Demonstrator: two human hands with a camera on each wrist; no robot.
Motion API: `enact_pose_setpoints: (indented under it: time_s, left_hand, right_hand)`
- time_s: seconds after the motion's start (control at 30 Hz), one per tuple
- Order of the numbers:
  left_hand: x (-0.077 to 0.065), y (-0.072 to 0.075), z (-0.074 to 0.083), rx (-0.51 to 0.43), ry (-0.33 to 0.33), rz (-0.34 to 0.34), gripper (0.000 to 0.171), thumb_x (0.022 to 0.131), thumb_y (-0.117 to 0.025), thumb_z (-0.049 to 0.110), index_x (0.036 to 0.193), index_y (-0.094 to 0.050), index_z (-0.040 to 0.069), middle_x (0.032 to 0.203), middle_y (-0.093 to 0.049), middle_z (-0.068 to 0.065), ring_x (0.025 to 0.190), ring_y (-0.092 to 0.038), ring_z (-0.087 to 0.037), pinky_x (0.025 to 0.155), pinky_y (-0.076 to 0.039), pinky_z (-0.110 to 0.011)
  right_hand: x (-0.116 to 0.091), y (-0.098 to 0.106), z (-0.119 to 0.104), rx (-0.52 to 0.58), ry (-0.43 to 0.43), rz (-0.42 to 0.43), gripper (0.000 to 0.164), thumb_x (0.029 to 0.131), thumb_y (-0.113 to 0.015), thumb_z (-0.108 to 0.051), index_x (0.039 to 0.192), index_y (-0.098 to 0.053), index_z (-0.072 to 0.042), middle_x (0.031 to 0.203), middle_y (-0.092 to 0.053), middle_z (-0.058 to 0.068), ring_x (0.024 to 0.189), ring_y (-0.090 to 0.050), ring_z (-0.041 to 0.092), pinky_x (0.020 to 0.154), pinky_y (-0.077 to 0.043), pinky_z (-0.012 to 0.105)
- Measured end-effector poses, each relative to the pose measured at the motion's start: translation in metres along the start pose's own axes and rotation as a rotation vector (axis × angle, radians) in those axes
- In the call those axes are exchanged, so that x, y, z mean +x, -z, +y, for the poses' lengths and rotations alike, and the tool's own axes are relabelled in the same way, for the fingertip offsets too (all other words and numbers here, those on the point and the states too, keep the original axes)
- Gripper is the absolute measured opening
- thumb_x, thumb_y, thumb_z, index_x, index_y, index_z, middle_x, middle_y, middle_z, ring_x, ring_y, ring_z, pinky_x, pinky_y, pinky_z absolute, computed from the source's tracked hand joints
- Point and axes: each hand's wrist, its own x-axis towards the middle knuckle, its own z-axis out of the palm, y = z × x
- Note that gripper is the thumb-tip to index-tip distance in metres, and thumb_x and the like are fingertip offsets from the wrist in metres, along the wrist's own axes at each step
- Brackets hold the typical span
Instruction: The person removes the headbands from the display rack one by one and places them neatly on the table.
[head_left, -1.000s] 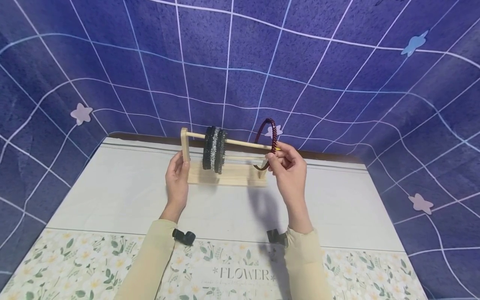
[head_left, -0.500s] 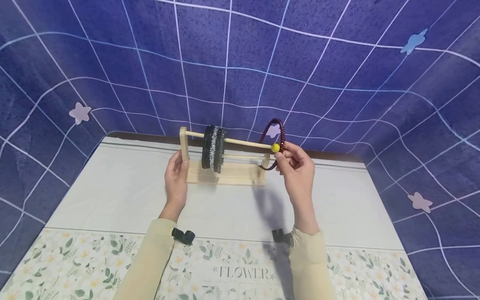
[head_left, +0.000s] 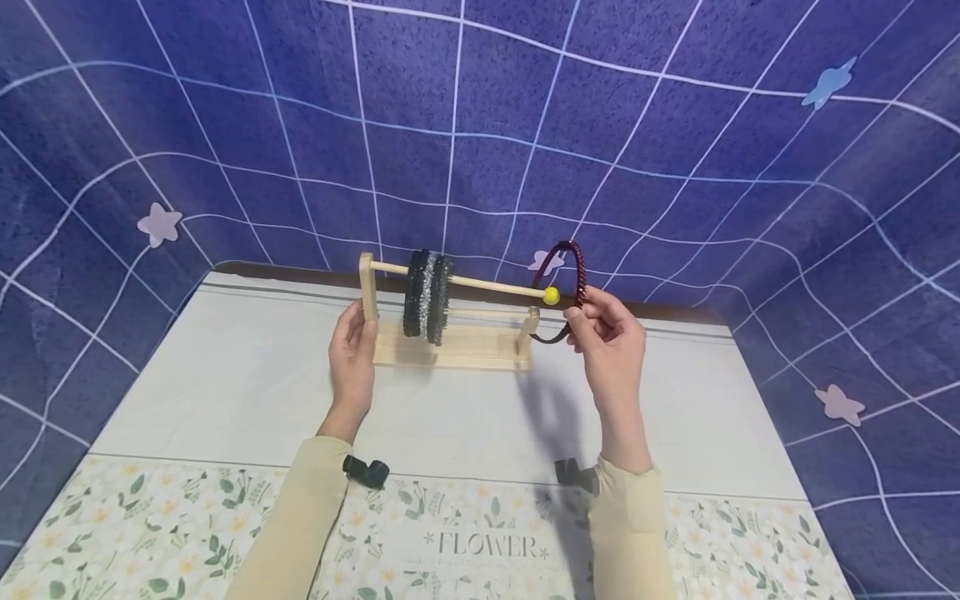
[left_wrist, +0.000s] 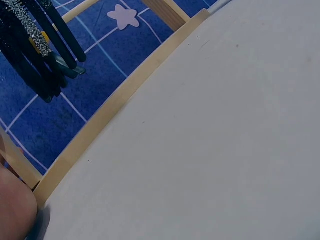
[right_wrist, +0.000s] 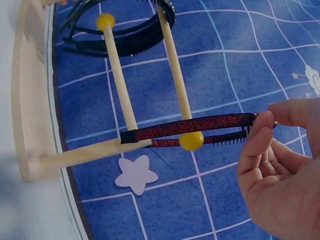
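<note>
My right hand (head_left: 617, 342) pinches a dark red glittery headband (head_left: 582, 271) by its edge, thumb in front, in the head view. The headband stands upright just right of the yellow ball (head_left: 551, 296) that tips the upper rod of a wooden headband stand (head_left: 450, 358). In the right wrist view the red headband (right_wrist: 195, 125) overlaps that ball. Several black headbands (head_left: 412, 304) and a silver glitter one (head_left: 427, 292) hang together on the rod's left half. My left hand (head_left: 351, 358) grips the stand's left upright, its fingers partly hidden behind the wood.
Under the stand lies a white cloth (head_left: 465, 417) with a floral front part (head_left: 172, 525). A blue star-patterned curtain (head_left: 480, 100) rises behind the table and on both sides. The stand's short right upright (head_left: 528, 325) carries a lower rod (head_left: 487, 313).
My right hand has moved right with the red headband, which has passed off the upper rod's end, leaving the yellow ball in plain sight. The left hand and the stand stay nearly still.
</note>
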Motion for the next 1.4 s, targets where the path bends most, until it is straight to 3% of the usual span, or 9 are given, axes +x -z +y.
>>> enact_pose_setpoints:
  time_s: [0.67,1.1,1.4]
  left_hand:
    - [0.0,0.001,-0.001,0.013,-0.002,-0.006,0.048,0.118,-0.054,0.018,0.166,-0.048,0.013,0.16,-0.055,-0.009,0.155,-0.048,-0.025,0.133,-0.038,-0.035]
    - [0.0,0.001,0.0,0.016,-0.008,-0.01,0.048,0.118,-0.054,0.02,0.165,-0.049,0.014,0.158,-0.056,-0.008,0.153,-0.05,-0.023,0.132,-0.04,-0.038]
    - [0.0,0.001,-0.001,0.005,-0.007,-0.006,0.048,0.118,-0.054,0.019,0.165,-0.049,0.013,0.158,-0.056,-0.009,0.152,-0.05,-0.024,0.131,-0.041,-0.038]
  right_hand:
    - [0.009,0.018,0.007,-0.03,0.0,0.027,0.029,0.098,-0.074,0.011,0.127,-0.073,0.012,0.082,-0.07,-0.005,0.06,-0.059,0.003,0.054,-0.052,0.013]
    - [0.013,0.036,0.019,-0.165,0.004,-0.062,0.028,0.1,-0.072,0.011,0.128,-0.072,0.012,0.085,-0.069,-0.009,0.064,-0.062,0.004,0.054,-0.051,0.013]
    - [0.014,0.052,0.03,-0.21,0.021,-0.129,0.03,0.098,-0.071,0.017,0.128,-0.072,0.013,0.089,-0.07,-0.004,0.067,-0.065,0.005,0.062,-0.056,0.015]
